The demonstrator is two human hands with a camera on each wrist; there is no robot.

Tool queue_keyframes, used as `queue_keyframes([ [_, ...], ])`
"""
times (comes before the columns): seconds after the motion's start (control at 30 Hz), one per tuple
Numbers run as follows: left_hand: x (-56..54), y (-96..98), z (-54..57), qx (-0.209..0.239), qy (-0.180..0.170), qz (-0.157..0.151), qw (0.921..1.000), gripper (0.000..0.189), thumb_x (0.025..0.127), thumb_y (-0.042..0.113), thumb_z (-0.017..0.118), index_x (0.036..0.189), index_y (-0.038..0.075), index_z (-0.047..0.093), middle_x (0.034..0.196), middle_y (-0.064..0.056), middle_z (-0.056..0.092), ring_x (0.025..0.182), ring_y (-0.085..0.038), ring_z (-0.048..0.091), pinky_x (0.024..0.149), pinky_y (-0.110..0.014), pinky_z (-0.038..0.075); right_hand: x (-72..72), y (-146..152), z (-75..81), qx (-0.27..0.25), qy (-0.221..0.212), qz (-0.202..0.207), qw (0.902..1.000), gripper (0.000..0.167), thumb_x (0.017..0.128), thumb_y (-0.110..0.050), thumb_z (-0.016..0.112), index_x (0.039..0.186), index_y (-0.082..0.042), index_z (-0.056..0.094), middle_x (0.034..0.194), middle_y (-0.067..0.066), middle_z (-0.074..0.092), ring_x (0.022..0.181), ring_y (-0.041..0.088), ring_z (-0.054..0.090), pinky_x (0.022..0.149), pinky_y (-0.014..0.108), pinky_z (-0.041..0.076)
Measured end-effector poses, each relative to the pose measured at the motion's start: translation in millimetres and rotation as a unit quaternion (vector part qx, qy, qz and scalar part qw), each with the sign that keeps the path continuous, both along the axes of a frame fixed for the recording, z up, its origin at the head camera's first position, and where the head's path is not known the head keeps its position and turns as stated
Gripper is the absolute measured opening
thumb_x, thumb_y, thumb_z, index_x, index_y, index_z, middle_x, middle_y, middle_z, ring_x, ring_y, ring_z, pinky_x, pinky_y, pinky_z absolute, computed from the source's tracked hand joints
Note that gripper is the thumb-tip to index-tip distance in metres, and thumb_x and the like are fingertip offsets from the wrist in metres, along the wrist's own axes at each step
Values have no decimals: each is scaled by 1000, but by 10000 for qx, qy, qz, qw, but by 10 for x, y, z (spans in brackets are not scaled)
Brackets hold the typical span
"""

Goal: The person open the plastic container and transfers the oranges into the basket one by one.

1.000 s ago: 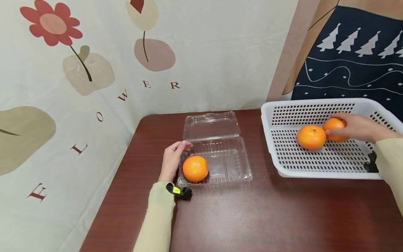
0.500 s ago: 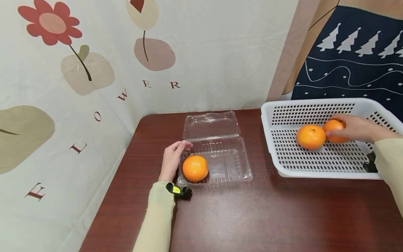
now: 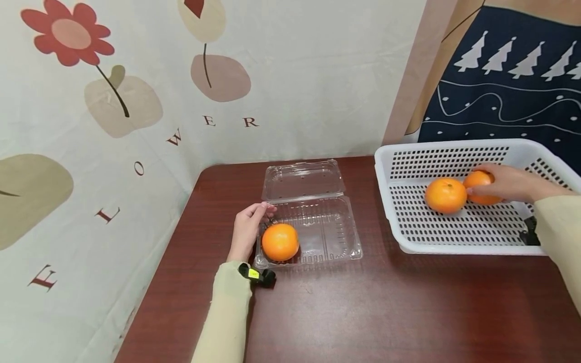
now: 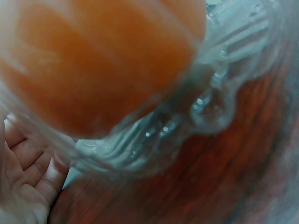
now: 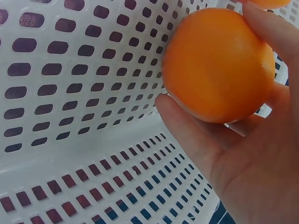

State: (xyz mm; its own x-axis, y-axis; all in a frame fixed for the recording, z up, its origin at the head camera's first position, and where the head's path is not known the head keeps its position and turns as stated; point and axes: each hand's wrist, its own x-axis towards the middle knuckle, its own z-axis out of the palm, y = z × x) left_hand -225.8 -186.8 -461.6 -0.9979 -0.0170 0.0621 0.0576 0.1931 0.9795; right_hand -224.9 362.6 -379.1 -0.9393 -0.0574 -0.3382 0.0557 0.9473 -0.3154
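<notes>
A clear plastic clamshell container (image 3: 333,222) lies with its lid folded back on the table. One orange (image 3: 280,242) sits in its near left corner. My left hand (image 3: 246,227) pinches the container's left rim beside that orange; in the left wrist view its curled fingers (image 4: 35,170) are at the clear wall. At the right, my right hand (image 3: 513,183) reaches into a white perforated basket (image 3: 408,248) and grips a second orange (image 5: 217,65), thumb on one side and fingers on the other. A third orange (image 3: 446,195) rests just left of it in the basket.
The dark red-brown table (image 3: 363,307) runs under container and basket. A printed cloth (image 3: 313,91) hangs behind its far edge and along the left. Behind the basket hangs a navy cloth (image 3: 508,101) with white trees.
The head view has shifted slightly. Both hands keep nearly the same places, the left at the container's rim and the right around the orange in the basket.
</notes>
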Motion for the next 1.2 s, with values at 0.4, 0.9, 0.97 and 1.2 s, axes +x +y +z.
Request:
queue_keyframes([
  [0.4,22,20,40,27,48,-9,10000,35,90,33,52,98,3,66,95,-11,66,86,-23,59,79,-35,47,-11,10,-12,-83,-93,-35,9999,97,74,-61,57,128,12,24,108,34,41,82,37,47,64,47,45],
  [0.9,-24,-13,-79,40,127,65,9999,34,88,40,53,94,9,68,92,-5,66,83,-19,60,76,-32,48,4,-12,-13,89,-96,138,9998,101,69,-59,64,129,12,24,113,36,38,89,42,44,75,60,36],
  [0.97,-29,-12,-80,34,116,69,9999,35,87,40,53,93,10,68,92,-4,66,83,-19,60,77,-32,48,-2,-7,-14,129,-86,141,9998,101,68,-59,65,128,12,24,113,36,38,89,42,44,74,59,37],
  [1.2,-26,-6,-73,-23,105,84,9999,36,87,42,53,94,10,67,92,-4,66,84,-18,60,77,-31,48,-6,24,-18,32,-211,263,9994,102,68,-55,67,129,13,22,114,36,37,90,42,44,74,59,37],
])
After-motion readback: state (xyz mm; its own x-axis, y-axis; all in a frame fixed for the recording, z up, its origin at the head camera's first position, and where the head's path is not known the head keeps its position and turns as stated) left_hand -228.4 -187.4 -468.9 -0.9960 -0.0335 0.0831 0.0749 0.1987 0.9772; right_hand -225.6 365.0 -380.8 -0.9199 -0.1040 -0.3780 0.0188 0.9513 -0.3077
